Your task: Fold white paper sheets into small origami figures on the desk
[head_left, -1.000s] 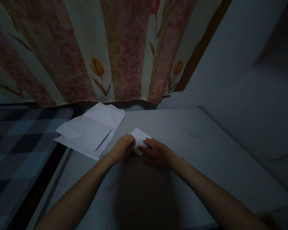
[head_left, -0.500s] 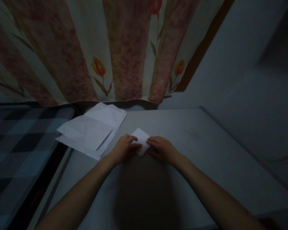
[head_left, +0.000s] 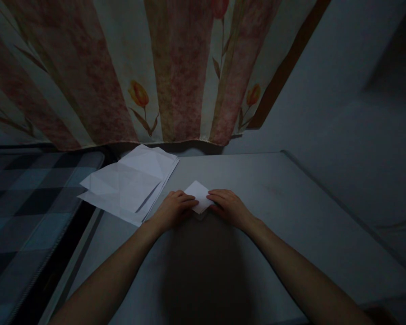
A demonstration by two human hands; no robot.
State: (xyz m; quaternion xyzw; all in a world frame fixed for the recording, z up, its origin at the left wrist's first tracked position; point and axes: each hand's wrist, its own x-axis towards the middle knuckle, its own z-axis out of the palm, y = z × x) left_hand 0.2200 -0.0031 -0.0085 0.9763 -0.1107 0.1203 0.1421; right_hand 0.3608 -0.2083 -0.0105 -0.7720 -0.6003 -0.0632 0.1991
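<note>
Lying on a pale grey bench [head_left: 267, 180] in a dim room is one small white folded paper [head_left: 197, 192], diamond-shaped. Behind hangs one striped curtain [head_left: 186, 72] with four tulips showing; a plain wall [head_left: 325, 149] stands right, one checked mattress [head_left: 50, 180] left. Two bare hands flank the paper: the left hand [head_left: 176, 209] has fingers on its left corner, the right hand [head_left: 228, 207] on its right; whether either pinches, I cannot tell. One pile of creased sheets [head_left: 128, 180], number unclear, lies left.
</note>
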